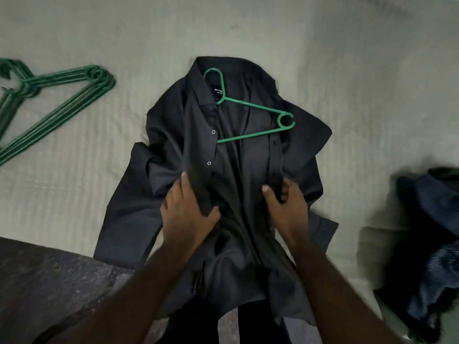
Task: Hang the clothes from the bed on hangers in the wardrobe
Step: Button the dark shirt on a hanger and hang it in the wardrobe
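Note:
A dark grey button shirt (248, 170) lies face up on the bed, collar away from me, front unbuttoned. A green plastic hanger (250, 105) lies inside it: the hook rests on the collar label, the right shoulder end is exposed, and the left side is tucked under the left front panel. My left hand (188, 209) grips the left button placket. My right hand (283, 207) pinches the right front edge, thumb on top. The shirt's tail hangs over the bed's edge toward me.
A stack of several green hangers (57, 105) lies on the pale bedsheet (323, 45) at the left. A pile of dark blue clothes (429, 239) sits at the right edge. Dark stone floor (49, 289) shows at lower left.

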